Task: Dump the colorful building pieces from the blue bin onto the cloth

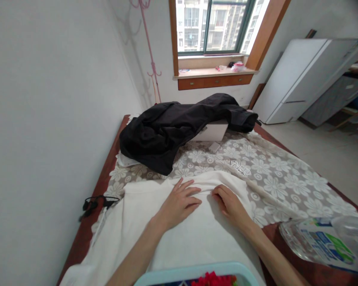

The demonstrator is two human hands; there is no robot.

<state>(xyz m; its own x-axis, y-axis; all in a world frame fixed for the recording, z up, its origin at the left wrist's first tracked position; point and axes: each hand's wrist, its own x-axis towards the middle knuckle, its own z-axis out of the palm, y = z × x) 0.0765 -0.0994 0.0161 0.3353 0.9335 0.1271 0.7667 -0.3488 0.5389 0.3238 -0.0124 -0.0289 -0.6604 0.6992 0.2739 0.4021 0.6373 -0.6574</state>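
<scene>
A small white-walled room with a window [214, 26] at the far end holds a low bench [91, 210] of red-brown wood, covered by a lace floral cloth [274, 174]. On the near half lies a white garment [185, 234], spread flat with its long axis running from the person's body away toward the window; its far edge forms a slight ridge across the cloth. Both hands rest on that far part. The left hand [179, 202] lies palm down, fingers spread and flat, apparently pressing the fabric smooth. The right hand [229, 202] sits just beside it, its fingers curled down into the cloth at a small fold; I cannot tell whether they pinch it.

Beyond lies a crumpled black jacket [173, 131], draped partly over a white box [213, 131]. A black cable [97, 203] lies at the left edge, a clear plastic bottle [322, 240] at the right, and a pale blue basket rim [191, 274] nearest the person.
</scene>
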